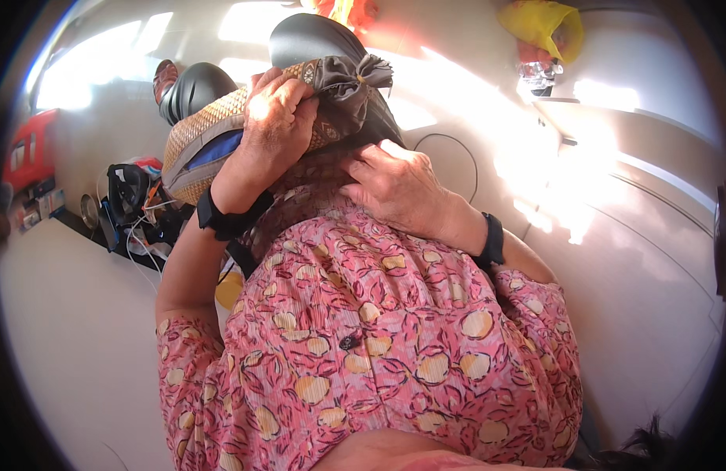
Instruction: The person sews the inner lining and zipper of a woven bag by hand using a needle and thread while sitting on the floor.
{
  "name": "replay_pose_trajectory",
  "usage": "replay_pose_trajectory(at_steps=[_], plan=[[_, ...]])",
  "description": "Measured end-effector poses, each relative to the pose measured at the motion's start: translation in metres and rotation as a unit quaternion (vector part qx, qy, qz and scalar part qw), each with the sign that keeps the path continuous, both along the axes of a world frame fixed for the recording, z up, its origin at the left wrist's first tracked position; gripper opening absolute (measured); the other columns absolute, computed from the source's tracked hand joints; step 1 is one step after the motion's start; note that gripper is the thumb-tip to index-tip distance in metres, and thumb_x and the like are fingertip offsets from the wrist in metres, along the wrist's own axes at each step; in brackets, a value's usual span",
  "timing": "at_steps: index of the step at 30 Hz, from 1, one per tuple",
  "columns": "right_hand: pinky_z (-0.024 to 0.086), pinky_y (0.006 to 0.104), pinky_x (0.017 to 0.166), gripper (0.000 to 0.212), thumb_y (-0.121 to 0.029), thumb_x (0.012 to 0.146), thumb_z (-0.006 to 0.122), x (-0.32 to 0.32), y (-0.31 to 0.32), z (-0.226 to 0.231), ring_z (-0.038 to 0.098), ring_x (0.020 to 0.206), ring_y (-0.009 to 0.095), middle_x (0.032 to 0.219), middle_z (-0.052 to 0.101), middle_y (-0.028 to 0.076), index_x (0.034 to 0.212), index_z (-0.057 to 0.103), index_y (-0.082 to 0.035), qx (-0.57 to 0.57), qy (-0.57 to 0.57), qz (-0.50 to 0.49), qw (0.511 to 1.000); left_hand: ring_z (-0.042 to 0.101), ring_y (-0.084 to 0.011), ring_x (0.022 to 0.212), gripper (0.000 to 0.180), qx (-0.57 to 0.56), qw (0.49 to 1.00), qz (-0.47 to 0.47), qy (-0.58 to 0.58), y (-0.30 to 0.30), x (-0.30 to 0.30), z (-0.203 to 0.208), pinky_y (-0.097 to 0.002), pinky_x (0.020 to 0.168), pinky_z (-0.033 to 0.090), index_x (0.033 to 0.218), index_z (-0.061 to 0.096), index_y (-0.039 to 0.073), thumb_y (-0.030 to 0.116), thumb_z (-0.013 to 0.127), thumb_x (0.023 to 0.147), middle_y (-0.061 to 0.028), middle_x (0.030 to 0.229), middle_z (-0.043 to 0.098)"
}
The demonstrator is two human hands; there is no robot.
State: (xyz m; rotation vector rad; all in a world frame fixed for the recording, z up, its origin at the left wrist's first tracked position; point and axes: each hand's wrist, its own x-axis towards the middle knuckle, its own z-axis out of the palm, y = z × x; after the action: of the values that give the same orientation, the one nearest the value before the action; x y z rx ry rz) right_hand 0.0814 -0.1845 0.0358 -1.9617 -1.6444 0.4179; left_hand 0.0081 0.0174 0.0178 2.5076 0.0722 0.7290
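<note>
A long, rounded bolster [210, 118], woven in straw colour with a brown patterned band, lies across my lap. Its right end is gathered into a grey fabric bow [353, 82]. A blue patch [213, 149] shows through a slit edged in grey cloth on its near side. My left hand [278, 114] is closed over the top of the bolster, its fingertips tucked out of sight. Below the bow my right hand [398, 182] is curled by the bolster's near edge, against dark sheer cloth [308, 177]. Its fingertips are hidden, so what they pinch cannot be made out.
At left, dark items and white cables [139, 208] lie in a heap near a red plastic crate [34, 149]. A yellow bag [545, 27] is at the far right. Pale cabinet-like furniture [638, 149] stands to the right, and a thin dark cord [469, 149] loops behind my right hand.
</note>
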Motion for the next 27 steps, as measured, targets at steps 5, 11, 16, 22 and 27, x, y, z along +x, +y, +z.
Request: replay_pose_trajectory(at_steps=[5, 11, 16, 22, 27], plan=[[0.053, 0.0342, 0.069, 0.021, -0.023, 0.083, 0.066, 0.025, -0.004, 0.005, 0.064, 0.08, 0.028, 0.089, 0.066, 0.011, 0.091, 0.067, -0.003, 0.097, 0.181, -0.019, 0.978, 0.052, -0.0286, 0.068, 0.013, -0.003, 1.0, 0.01, 0.009, -0.004, -0.002, 0.002, -0.0384, 0.069, 0.04, 0.077, 0.054, 0.004, -0.003, 0.062, 0.07, -0.0096, 0.07, 0.055], [0.053, 0.024, 0.063, 0.021, -0.017, 0.09, 0.062, 0.133, -0.012, -0.004, 0.062, 0.067, 0.012, 0.082, 0.066, 0.007, 0.097, 0.066, 0.002, 0.148, 0.576, -0.266, 0.758, 0.05, -0.0306, 0.068, 0.016, -0.003, 1.0, 0.012, 0.023, -0.009, -0.002, 0.015, -0.0406, 0.07, 0.04, 0.076, 0.053, 0.003, -0.006, 0.061, 0.065, -0.0114, 0.069, 0.052], [0.052, 0.0246, 0.057, 0.019, -0.016, 0.084, 0.064, 0.191, -0.039, -0.061, 0.061, 0.063, 0.012, 0.076, 0.064, 0.007, 0.089, 0.066, 0.002, 0.134, 0.468, -0.397, 0.778, 0.05, -0.0318, 0.067, 0.019, 0.003, 0.997, -0.025, -0.069, -0.028, -0.012, 0.039, -0.0414, 0.069, 0.041, 0.077, 0.052, 0.002, -0.009, 0.061, 0.063, -0.0114, 0.07, 0.05], [0.051, 0.0252, 0.052, 0.019, -0.011, 0.084, 0.055, 0.195, -0.006, -0.129, 0.06, 0.062, 0.012, 0.074, 0.063, 0.007, 0.09, 0.065, 0.004, -0.03, 0.354, -0.406, 0.842, 0.047, -0.0284, 0.066, 0.027, 0.043, 0.994, -0.055, -0.089, -0.037, -0.025, 0.055, -0.0428, 0.067, 0.038, 0.083, 0.053, 0.001, -0.007, 0.063, 0.059, -0.0099, 0.072, 0.049], [0.047, 0.0251, 0.045, 0.016, -0.007, 0.085, 0.053, 0.165, 0.024, -0.169, 0.059, 0.05, 0.013, 0.061, 0.062, 0.005, 0.08, 0.067, 0.001, -0.112, 0.336, -0.305, 0.884, 0.046, -0.027, 0.066, 0.022, 0.048, 0.995, -0.039, -0.078, -0.047, -0.037, 0.052, -0.0438, 0.073, 0.038, 0.077, 0.053, 0.001, -0.001, 0.063, 0.057, -0.0091, 0.07, 0.045]])
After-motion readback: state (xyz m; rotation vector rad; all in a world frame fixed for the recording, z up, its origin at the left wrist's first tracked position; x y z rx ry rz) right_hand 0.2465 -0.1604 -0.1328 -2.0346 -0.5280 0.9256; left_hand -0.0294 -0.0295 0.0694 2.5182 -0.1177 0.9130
